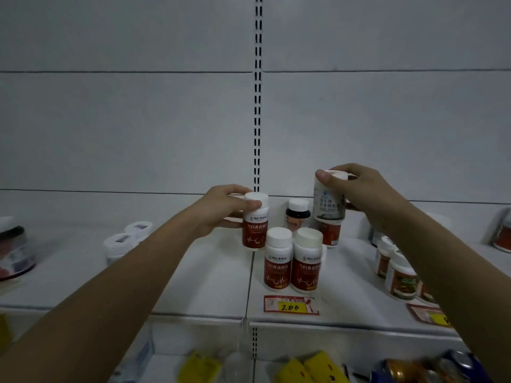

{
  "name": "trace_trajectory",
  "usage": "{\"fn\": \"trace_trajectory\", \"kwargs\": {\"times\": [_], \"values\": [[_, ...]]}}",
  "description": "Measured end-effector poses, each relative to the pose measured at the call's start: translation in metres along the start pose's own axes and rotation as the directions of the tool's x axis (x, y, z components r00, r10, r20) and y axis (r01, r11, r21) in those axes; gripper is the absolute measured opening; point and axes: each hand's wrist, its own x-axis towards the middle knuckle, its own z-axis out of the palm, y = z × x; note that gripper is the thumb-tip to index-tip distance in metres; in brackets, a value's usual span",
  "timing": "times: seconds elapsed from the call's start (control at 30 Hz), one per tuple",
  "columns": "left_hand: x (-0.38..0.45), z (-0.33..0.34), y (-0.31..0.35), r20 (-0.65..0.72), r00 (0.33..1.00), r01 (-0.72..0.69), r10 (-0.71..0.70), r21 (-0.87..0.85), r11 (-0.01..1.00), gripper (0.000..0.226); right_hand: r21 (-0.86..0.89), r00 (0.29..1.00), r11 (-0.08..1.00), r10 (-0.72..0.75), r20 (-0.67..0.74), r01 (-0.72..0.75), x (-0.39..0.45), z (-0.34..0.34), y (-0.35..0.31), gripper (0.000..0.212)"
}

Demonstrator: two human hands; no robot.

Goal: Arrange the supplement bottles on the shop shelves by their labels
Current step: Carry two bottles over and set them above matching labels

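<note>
White shop shelf (193,280) with pale back panels and a slotted upright (257,106) at centre. Far left of the fingers: one dark jar (13,250), blurred, then two white-lidded tubs (128,236) beside the left forearm. Left hand (221,208) grips one red-label bottle (255,222) by its white cap, thumb in front, fingers behind; bottle upright, whether its base touches the shelf I cannot tell. Just below-right of those fingers: two matching red-label bottles (291,261) standing side by side, touching, with a price tag (290,305) reading 280 on the shelf edge in front. Behind them one dark bottle (297,214) with a white cap. Right hand (367,192) clasps one white-label bottle (329,200) around the cap and upper body, held above another red-label bottle (330,233) that it partly hides. Right of that wrist: three or so small jars (398,272), partly blocked by the forearm, a second price tag (428,313), one more jar (503,233) at the frame edge. Lower shelf: yellow packets (318,366), blurred.
</note>
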Motion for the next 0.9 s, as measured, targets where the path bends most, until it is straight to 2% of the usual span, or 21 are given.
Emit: {"fn": "trace_trajectory", "kwargs": {"times": [0.27,0.4,0.53,0.67,0.9], "values": [[0.046,0.023,-0.013,0.128,0.986,0.097,-0.107,0.083,0.992,0.039,-0.021,0.989,1.000,0.025,0.147,-0.022,0.067,0.016,0.029,0.048],[0.052,0.028,-0.013,0.215,0.966,0.119,-0.144,0.125,0.985,0.040,-0.030,0.972,0.999,0.047,0.232,-0.041,0.079,0.022,0.035,0.048],[0.054,0.030,-0.013,0.264,0.949,0.129,-0.173,0.173,0.976,0.039,-0.015,0.966,0.999,0.047,0.253,-0.045,0.082,0.020,0.026,0.047],[0.056,0.029,-0.013,0.272,0.948,0.128,-0.163,0.141,0.982,0.027,-0.033,0.962,0.998,0.052,0.268,-0.045,0.079,0.022,0.023,0.048],[0.058,0.031,-0.019,0.234,0.959,0.137,-0.161,0.116,0.984,0.028,-0.031,0.960,0.997,0.072,0.269,-0.066,0.073,0.024,0.024,0.048]]}}
